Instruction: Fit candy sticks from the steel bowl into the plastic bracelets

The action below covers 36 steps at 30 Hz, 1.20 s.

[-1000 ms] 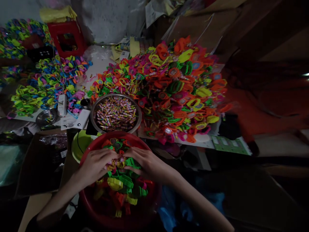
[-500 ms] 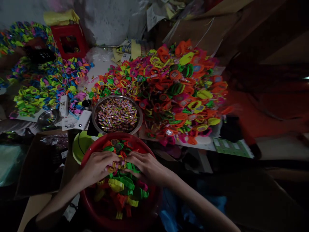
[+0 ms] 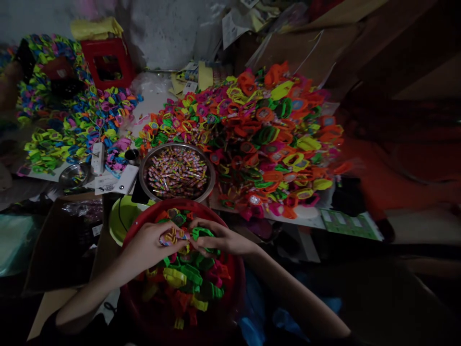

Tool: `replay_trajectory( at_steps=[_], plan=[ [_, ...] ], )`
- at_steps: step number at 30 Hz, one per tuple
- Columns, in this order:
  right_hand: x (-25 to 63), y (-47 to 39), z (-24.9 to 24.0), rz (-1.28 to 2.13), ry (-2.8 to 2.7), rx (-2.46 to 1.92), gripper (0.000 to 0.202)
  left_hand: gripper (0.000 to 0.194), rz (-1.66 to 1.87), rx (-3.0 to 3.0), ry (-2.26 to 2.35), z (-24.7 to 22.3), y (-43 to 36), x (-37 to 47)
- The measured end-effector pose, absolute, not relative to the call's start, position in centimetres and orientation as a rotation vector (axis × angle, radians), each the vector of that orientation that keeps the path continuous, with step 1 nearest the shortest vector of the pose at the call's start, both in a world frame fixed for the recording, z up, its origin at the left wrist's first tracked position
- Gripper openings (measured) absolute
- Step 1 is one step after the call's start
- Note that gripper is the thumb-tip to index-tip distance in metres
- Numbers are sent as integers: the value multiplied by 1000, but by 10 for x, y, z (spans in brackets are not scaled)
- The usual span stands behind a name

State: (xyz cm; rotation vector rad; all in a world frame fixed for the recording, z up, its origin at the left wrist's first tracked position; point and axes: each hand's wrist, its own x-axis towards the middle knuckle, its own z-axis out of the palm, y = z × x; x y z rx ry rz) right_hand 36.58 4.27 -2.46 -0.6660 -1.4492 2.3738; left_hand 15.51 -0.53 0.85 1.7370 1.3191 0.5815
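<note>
My left hand (image 3: 153, 245) is closed around several small wrapped candy tubes (image 3: 172, 236) above a red basin (image 3: 133, 307). Close beside it, my right hand (image 3: 216, 238) has its fingers curled round a green toy watch (image 3: 204, 235), its fingertips near the ends of the candy tubes. Under both hands, the basin holds loose toy watches in green, yellow, orange and pink, such as a yellow one (image 3: 174, 277). Just beyond the basin stands a metal bowl (image 3: 213, 180) full of the same kind of wrapped tubes.
A big heap of colourful toy watches (image 3: 266, 129) covers the table to the right. More watches (image 3: 72, 139) lie at the left, near a red stool (image 3: 111, 62) and a power strip (image 3: 97, 158). A green basin (image 3: 117, 218) and cardboard box (image 3: 57, 245) are at the left.
My right hand has closed on a green watch and lifted it near the candy tubes. My left hand has turned, showing more of the tubes. The view has shifted slightly.
</note>
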Motion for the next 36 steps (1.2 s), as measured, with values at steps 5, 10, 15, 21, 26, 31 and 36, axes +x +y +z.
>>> replay_trajectory(
  at_steps=[5, 10, 15, 21, 26, 31, 36],
  plan=[
    [369, 44, -30, 2396, -1411, -643, 44, 16, 527, 1874, 1384, 9, 0, 155],
    [370, 45, -25, 2299, -1547, -658, 41, 12, 507, 1920, 1394, 6, 2, 154],
    [367, 42, -19, 2095, -1770, -816, 41, 11, 436, 1938, 1460, 2, 0, 159],
    [366, 41, -24, 1954, -1884, -821, 41, 9, 435, 1944, 1485, -2, -1, 160],
    [367, 42, -26, 1922, -1920, -773, 37, 9, 513, 1966, 1390, -3, -2, 154],
    [364, 39, -19, 1863, -2028, -851, 36, 13, 475, 1985, 1389, -1, -6, 154],
    [368, 29, -36, 1700, -2117, -1032, 41, 13, 454, 1961, 1356, 4, -12, 157]
  ],
)
